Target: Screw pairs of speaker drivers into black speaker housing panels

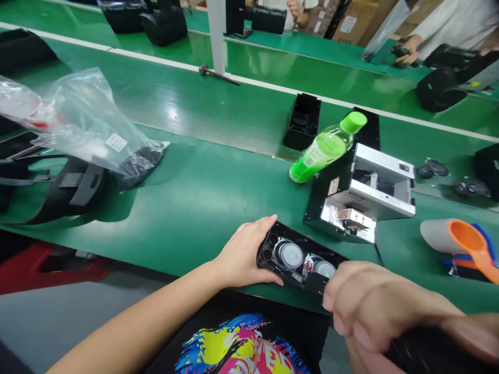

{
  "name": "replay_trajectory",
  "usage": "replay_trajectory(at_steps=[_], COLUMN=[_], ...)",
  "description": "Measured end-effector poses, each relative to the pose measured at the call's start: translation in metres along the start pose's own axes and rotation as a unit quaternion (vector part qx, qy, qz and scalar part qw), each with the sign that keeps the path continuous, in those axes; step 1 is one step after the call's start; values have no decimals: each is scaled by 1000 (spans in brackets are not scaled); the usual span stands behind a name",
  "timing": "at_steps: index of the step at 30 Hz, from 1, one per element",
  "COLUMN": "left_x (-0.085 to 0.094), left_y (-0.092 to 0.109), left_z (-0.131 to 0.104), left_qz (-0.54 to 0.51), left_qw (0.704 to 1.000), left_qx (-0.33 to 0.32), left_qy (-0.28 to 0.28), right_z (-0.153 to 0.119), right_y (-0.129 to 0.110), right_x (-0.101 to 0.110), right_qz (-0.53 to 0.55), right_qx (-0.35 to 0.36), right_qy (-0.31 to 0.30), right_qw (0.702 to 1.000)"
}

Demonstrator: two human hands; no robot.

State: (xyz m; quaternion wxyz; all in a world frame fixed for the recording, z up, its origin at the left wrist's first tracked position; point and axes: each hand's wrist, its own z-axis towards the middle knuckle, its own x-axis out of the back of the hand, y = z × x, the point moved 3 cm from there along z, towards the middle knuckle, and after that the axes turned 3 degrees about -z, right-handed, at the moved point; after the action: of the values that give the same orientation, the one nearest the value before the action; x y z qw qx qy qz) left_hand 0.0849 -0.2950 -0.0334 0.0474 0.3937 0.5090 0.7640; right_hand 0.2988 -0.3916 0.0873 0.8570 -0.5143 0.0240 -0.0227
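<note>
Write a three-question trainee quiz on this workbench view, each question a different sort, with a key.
1. True or false: the left hand rests on the end of the black speaker panel.
2. The lying bottle has a cap of which colour? A red, B green, C white.
3. Fill in: the clear plastic bag lies on the ___ belt.

Key: 1 true. 2 B. 3 green.

Honestly nothing here is legible. The green bottle (326, 148), the plastic bag (83, 117), the silver metal box (374, 189) and a cardboard box (353, 22) all have labels, but the print's too small and blurry.
</note>
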Motion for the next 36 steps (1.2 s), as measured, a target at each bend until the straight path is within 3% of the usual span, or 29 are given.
replay_trajectory(at_steps=[5, 13, 20, 27, 33, 36], left_x=[0, -2, -4, -5, -5, -5], left_y=[1, -2, -3, -3, -3, -3], left_z=[3, 3, 4, 3, 4, 4], left_qz=[-24, -44, -47, -49, -52, -50], left_qw=[1000, 999, 999, 998, 997, 998], left_qx=[-1, -25, -12, -37, -43, -38], left_qy=[-4, 17, 6, 23, 25, 16], right_z=[18, 19, 13, 25, 25, 24], right_y=[3, 11, 19, 19, 16, 15], right_x=[-26, -30, -33, -40, -40, -36], right_qz=[49, 8, 49, 45, 49, 6], right_qx=[-23, -64, -61, -82, -58, -55], right_qy=[-11, 16, -1, -12, -6, -84], right_qw=[998, 998, 997, 996, 997, 995])
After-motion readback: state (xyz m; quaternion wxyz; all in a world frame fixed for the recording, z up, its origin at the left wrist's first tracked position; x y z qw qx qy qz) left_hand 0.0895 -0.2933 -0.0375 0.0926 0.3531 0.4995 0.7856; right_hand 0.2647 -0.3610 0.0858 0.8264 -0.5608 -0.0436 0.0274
